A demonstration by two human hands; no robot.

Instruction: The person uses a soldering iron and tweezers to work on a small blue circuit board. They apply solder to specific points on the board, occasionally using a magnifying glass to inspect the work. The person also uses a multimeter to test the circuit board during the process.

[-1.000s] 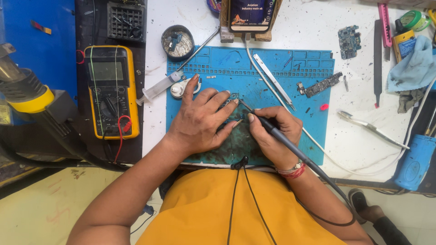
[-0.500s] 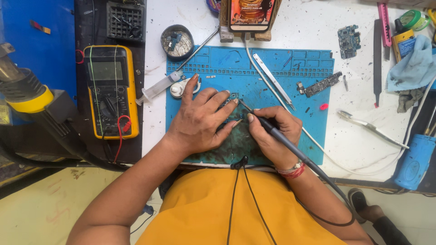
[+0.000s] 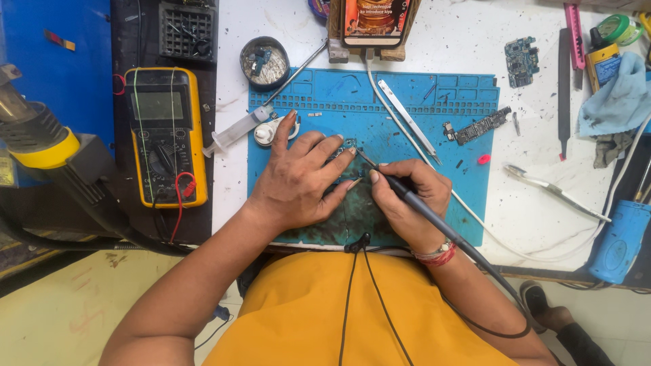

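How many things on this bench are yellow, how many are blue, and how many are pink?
Yellow: 2, the multimeter and the band on the hot-air tool.
Blue: 4, the work mat, the cloth, the tool handle at the right edge and the panel at far left.
Pink: 2, the knife handle and a small cap.
Total: 8
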